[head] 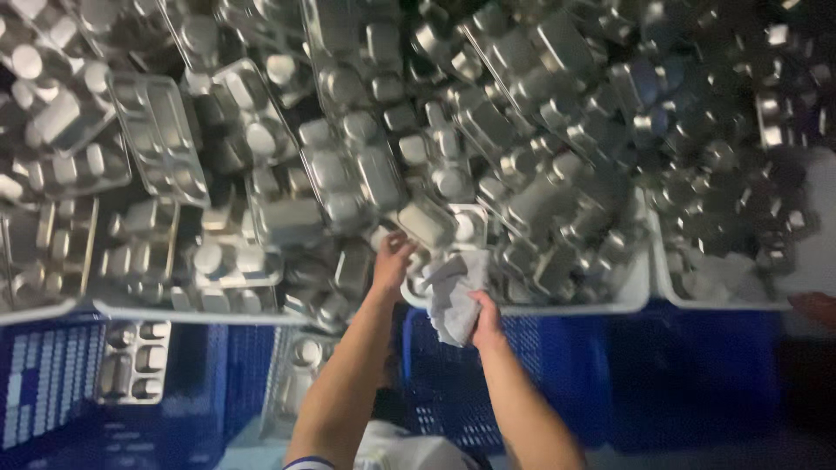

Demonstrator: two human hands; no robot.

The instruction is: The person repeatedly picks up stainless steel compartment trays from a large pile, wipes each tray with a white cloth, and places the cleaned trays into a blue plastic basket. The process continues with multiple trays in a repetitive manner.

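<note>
Reaching left hand (392, 258) gripping steel tray (431, 228), right hand (484, 315) clutching grey cloth (453, 292)

Only one view is given, taken from a camera worn on the head. The scene is looked at steeply downward and forward, over both forearms, from about arm's length. A heap of metal trays (348, 165) fills the upper frame; blue crates (679, 374) are seen along the lower edge.
</note>
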